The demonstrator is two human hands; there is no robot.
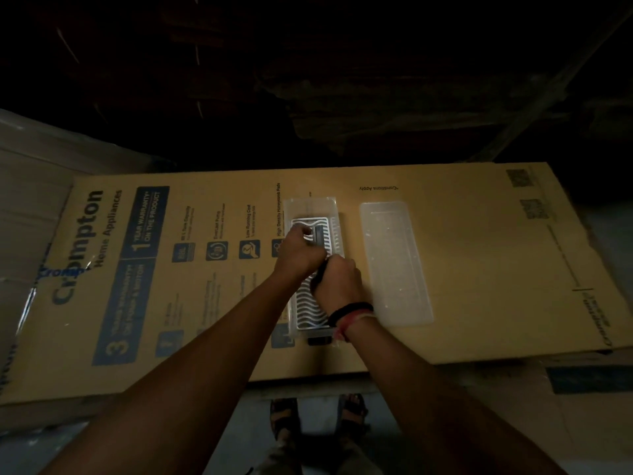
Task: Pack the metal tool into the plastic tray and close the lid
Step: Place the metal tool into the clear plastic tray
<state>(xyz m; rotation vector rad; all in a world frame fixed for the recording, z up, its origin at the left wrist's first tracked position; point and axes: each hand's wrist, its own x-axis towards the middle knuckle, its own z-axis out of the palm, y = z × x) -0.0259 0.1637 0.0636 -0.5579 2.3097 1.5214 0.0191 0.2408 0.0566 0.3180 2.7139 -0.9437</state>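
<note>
A clear plastic tray lies on a big cardboard box. In it lies a flat metal tool with wavy slots. Its dark handle sits near the tool's far end. My left hand is closed on the far part of the tool by the dark handle. My right hand grips a dark part over the tool's middle, close against the left hand. The clear lid lies flat to the right of the tray, apart from it.
The cardboard box with blue print serves as the work surface, its near edge just above my sandalled feet. Plastic-wrapped goods rise at the left. The area behind the box is dark.
</note>
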